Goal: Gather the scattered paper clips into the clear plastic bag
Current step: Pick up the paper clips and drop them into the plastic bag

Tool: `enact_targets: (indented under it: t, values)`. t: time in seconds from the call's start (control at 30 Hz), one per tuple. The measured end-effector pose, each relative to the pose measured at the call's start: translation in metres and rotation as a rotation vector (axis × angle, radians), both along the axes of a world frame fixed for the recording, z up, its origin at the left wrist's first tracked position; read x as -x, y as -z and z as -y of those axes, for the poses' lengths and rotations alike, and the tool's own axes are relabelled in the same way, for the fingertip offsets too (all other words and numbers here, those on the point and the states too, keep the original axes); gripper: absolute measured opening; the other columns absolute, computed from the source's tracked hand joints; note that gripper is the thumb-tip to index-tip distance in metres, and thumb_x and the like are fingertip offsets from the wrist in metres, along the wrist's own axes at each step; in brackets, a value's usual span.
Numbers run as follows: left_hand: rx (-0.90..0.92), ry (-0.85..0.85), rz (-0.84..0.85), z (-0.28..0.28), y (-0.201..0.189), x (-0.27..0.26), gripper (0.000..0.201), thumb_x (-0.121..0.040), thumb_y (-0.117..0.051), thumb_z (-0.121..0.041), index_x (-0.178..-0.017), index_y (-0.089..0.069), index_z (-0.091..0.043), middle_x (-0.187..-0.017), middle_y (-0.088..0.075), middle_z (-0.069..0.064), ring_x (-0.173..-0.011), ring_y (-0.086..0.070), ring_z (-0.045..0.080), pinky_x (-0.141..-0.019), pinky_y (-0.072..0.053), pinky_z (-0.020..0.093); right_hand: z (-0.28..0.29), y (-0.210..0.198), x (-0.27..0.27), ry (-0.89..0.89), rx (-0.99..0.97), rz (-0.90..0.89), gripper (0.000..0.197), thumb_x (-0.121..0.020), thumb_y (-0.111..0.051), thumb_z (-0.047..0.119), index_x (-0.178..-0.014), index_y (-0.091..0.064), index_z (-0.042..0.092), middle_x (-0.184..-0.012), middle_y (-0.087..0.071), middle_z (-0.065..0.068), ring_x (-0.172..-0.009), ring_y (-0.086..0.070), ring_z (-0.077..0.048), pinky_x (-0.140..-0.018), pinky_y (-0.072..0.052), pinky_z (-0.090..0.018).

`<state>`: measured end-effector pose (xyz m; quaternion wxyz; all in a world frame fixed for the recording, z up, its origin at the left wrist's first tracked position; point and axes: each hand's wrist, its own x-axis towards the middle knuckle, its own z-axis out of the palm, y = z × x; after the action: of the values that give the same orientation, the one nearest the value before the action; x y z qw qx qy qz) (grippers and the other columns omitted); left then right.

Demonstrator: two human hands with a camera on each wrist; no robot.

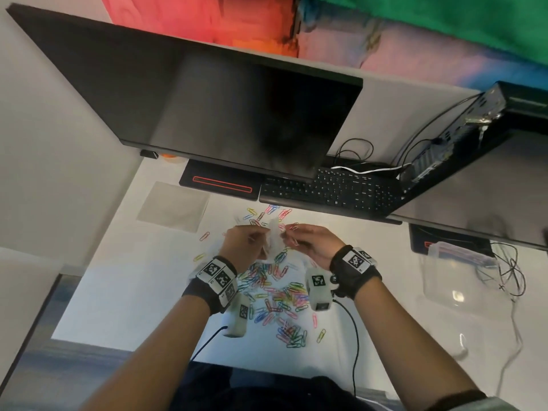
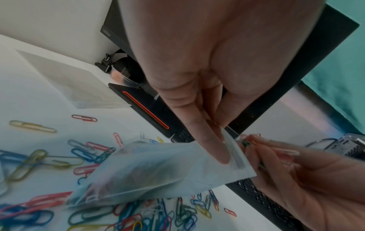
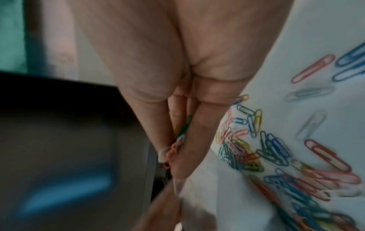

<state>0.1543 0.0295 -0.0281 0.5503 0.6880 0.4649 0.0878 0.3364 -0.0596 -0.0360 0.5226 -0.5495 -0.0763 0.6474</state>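
In the head view the left hand (image 1: 246, 243) holds the clear plastic bag (image 1: 274, 237) above the bench (image 1: 124, 292), and many paper clips (image 1: 278, 295) lie near its front edge. In the left wrist view its fingers (image 2: 209, 140) pinch the bag mouth. In the right wrist view the right hand (image 3: 177, 109) pinches several clips (image 3: 173, 148).
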Motion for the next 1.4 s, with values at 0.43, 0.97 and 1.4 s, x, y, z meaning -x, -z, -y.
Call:
enact_targets:
  t: [0.43,0.97,1.4]
  values:
    - [-0.065,0.025,-0.031,0.013,0.0,-0.009,0.024,-0.097,-0.055,-0.005,-0.108,-0.075,-0.011,-0.088,-0.075,0.008,-0.075,-0.076,0.02,-0.075,-0.064,0.04,-0.001,0.002,0.036,-0.331,0.066,1.014,0.015,-0.088,-0.064,0.011,-0.095,-0.077,0.01,-0.085,-0.074,-0.006,-0.065,-0.065,-0.007,-0.071,-0.057,-0.023]
    - [-0.032,-0.012,0.017,0.01,-0.002,0.005,0.025,-0.098,-0.054,-0.004,-0.113,-0.074,-0.01,-0.096,-0.076,0.01,-0.075,-0.076,0.019,-0.073,-0.065,0.039,0.0,-0.008,0.006,-0.03,0.002,0.654,0.024,-0.089,-0.052,-0.01,-0.093,-0.073,0.002,-0.093,-0.073,-0.018,-0.074,-0.071,-0.026,-0.062,-0.059,-0.026]
    - [-0.06,-0.233,0.128,-0.011,-0.016,0.033,0.023,-0.097,-0.056,-0.006,-0.106,-0.076,-0.013,-0.085,-0.076,0.01,-0.068,-0.076,0.02,-0.074,-0.064,0.035,0.075,0.059,0.008,-0.876,-0.065,1.408,0.049,-0.104,-0.028,0.024,-0.152,-0.018,0.024,-0.16,-0.011,0.0,-0.148,-0.01,-0.018,-0.114,-0.003,-0.024]
